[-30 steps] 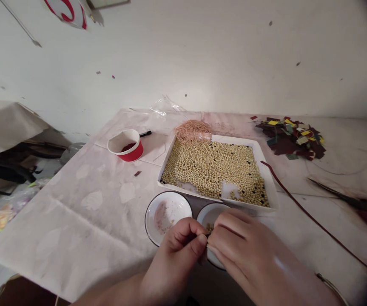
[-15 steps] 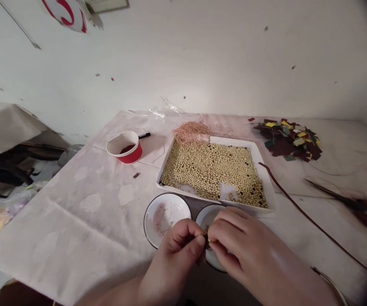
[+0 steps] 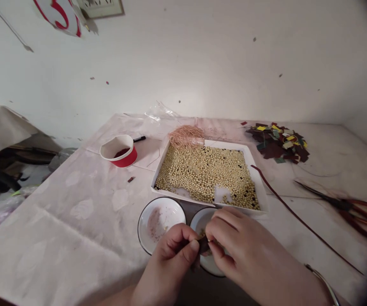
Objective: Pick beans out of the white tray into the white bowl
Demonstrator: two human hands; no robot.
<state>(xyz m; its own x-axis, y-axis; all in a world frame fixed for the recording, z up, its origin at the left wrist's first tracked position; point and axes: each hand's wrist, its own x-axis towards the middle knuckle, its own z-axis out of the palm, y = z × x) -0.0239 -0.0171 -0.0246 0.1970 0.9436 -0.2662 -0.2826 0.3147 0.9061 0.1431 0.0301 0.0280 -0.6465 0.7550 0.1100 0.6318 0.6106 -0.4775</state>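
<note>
Low in front of me, my left hand (image 3: 175, 257) pinches a small dark brown piece (image 3: 204, 245) between thumb and forefinger. My right hand (image 3: 247, 248) is closed at the piece's other end, its fingertips pressed together; what they hold is too small to make out. Both hands are above a white enamel bowl (image 3: 199, 219) with a dark rim, partly hidden, with small yellowish bits inside. A similar bowl (image 3: 172, 212) with reddish residue stands to its left. Behind them lies a shallow white tray (image 3: 260, 187) of pale yellow beads (image 3: 202, 170), some of them black.
A bundle of copper-coloured wire (image 3: 186, 136) rests on the tray's far corner. A red paper cup (image 3: 127, 158) and a black marker (image 3: 139, 139) stand left. Coloured scraps (image 3: 280, 144), a dark red strip (image 3: 298, 210) and scissors (image 3: 345, 206) lie right, on a cloth-covered table (image 3: 84, 233).
The view has shifted slightly, so things appear a little left and lower. More of the dark brown piece shows between my fingertips. Both hands stay together above the bowl.
</note>
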